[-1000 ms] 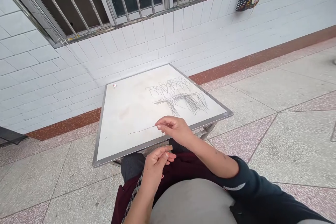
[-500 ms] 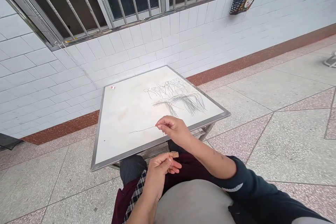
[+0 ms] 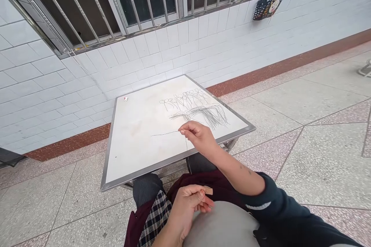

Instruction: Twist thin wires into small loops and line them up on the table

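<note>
My right hand (image 3: 199, 137) is above the front part of the white table (image 3: 136, 123), thumb and forefinger pinched on a thin dark wire (image 3: 164, 134). One end of the wire runs left over the tabletop; another part hangs below the fingers. Lower down, close to my belly, my left hand (image 3: 189, 204) is closed around a small flat tan piece (image 3: 208, 190) that sticks out past the thumb. Beyond my right hand lies a bundle of bent dark wires (image 3: 207, 114). Behind that is a row of looped wires (image 3: 185, 99) with round heads and loose tails.
A small red-and-white object (image 3: 125, 99) sits at the table's far left corner. The grey metal rim (image 3: 174, 161) edges the table above my knees. A tiled wall (image 3: 162, 54) with a barred window stands behind it, and a dark basket (image 3: 268, 6) hangs at the right.
My left hand has moved down and right toward my belly with the tan piece, away from my right hand. My right hand, still pinching the wire, has shifted slightly right and up.
</note>
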The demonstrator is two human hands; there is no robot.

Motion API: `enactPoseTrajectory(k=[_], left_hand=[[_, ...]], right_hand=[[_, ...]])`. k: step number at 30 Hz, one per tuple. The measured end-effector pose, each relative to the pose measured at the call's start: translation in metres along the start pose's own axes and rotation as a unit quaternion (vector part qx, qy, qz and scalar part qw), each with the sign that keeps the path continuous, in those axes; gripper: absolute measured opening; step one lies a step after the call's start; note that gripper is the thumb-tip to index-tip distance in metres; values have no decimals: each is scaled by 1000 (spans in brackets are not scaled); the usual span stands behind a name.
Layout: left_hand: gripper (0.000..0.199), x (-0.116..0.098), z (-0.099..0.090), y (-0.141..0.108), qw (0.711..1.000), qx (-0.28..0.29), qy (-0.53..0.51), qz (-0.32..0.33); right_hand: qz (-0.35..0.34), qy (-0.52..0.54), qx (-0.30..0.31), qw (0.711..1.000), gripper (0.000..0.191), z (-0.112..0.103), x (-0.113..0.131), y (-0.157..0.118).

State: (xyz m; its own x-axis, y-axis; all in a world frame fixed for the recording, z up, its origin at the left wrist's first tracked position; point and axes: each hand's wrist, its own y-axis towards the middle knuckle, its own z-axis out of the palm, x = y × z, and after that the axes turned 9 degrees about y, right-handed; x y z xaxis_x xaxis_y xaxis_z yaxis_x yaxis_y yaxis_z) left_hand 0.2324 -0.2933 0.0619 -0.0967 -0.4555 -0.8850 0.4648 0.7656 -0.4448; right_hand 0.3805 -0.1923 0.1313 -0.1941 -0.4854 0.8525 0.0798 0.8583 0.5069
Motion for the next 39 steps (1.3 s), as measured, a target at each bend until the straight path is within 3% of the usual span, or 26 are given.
enactPoseTrajectory(k=[3,6,7,13,20,28,32,35,39], left_hand=[[42,-2,-15,4,998,-61,24,17],[45,-22,-27,8,986,-147,18,82],[47,-30,-28,9,982,-153,15,106],[44,-56,-13,17,978,-109,48,170],[32,-52,-10,9,975,-95,73,185],[37,-35,0,11,990,-39,42,128],[43,-13,8,14,994,30,75,72],[46,-1,9,16,991,60,105,53],[46,2,-1,20,991,3,112,69]], right_hand=[[43,20,19,999,10,-6,2,2],[70,29,44,996,11,-3,4,-4],[68,28,51,996,11,-1,5,-6],[14,10,95,995,13,12,8,-17],[4,-5,73,997,12,12,5,-18],[-6,-21,58,998,13,15,-8,-19],[4,-60,27,998,13,3,-32,-3],[64,-140,16,988,17,-11,-67,22],[114,-168,38,978,27,-23,-119,57]])
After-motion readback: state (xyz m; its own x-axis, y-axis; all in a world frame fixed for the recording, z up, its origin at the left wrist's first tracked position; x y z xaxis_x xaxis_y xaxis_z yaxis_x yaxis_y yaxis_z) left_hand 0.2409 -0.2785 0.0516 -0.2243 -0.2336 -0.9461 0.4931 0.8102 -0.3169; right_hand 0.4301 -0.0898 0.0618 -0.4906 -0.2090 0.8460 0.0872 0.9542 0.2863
